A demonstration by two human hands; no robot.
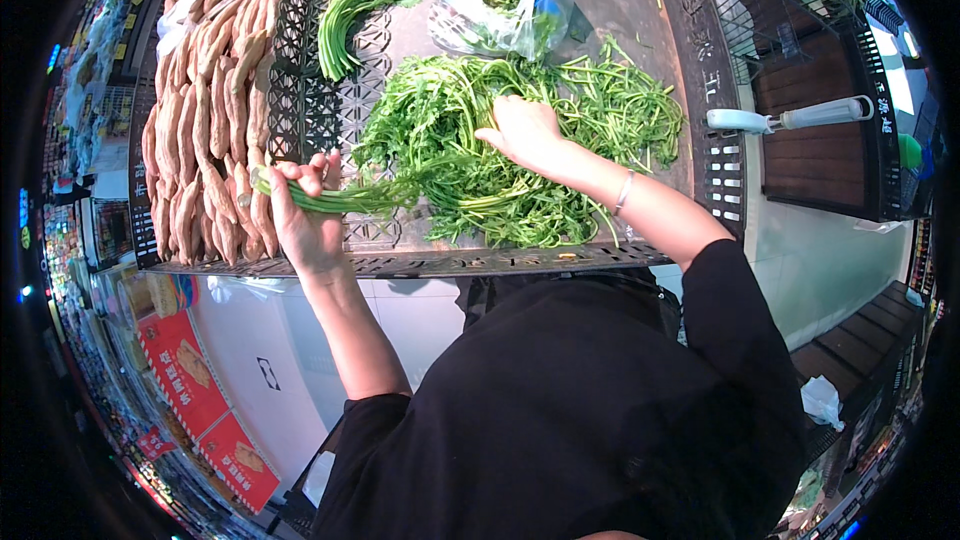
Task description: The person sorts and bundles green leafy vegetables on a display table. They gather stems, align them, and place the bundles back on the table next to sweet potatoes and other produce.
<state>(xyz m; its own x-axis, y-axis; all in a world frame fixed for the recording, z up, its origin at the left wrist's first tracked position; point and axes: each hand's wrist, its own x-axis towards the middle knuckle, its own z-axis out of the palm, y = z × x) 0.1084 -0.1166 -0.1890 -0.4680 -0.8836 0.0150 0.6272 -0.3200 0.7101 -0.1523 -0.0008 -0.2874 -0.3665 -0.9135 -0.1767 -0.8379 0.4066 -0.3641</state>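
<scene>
My left hand holds a small bunch of thin green stems by their pale cut ends, with the leafy tips trailing right. It is at the stall's front left, beside the long tan root vegetables. My right hand is curled around stems in the middle of a loose heap of leafy greens; its fingertips are partly hidden. Behind the heap lies a clear plastic bag with greens and something blue in it. A neat bunch of green stems rests at the back left.
A black lattice divider separates the roots from the greens. The stall's dark front rim runs before my body. At the right edge, a white-handled tool sticks out over the aisle. Red signs and shelves stand lower left.
</scene>
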